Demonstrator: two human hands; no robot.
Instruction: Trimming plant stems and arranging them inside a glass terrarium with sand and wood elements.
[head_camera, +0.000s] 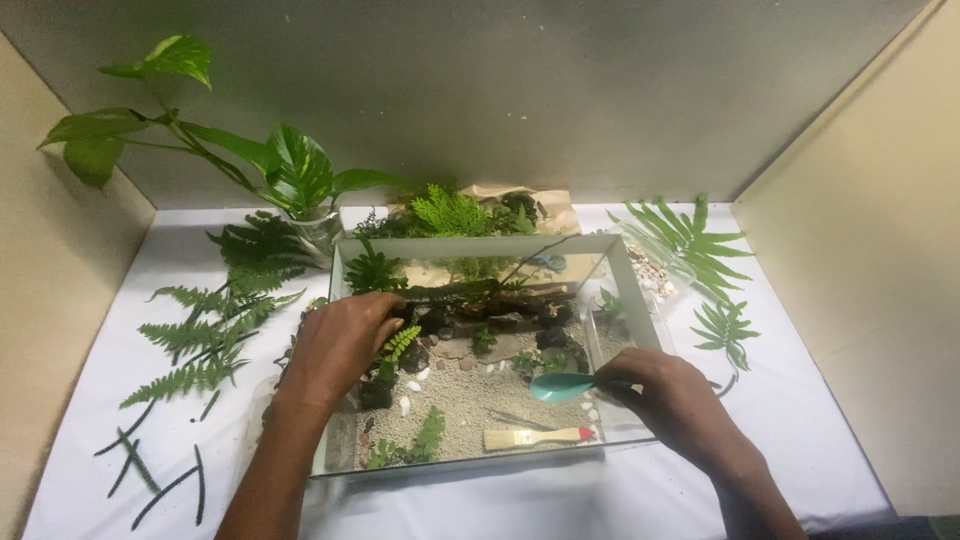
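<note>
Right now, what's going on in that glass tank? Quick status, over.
Left hand inside glass tank, touching small fern. Right hand holds teal spoon over sand. Paintbrush lying on sand, apart from both hands.

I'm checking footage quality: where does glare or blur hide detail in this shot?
Head view: even, soft light with faint shadows; the glass tank walls reflect pale glare on the right side; the right hand with the teal spoon and the left hand look slightly soft; edges bow mildly.

A glass tank (625, 262) is sitting mid-table (820, 430); fern fronds (200, 335) are lying along its left, a potted plant (290, 180) is standing at the back-left corner, and a brush (535, 438) is lying inside near its front wall.
</note>
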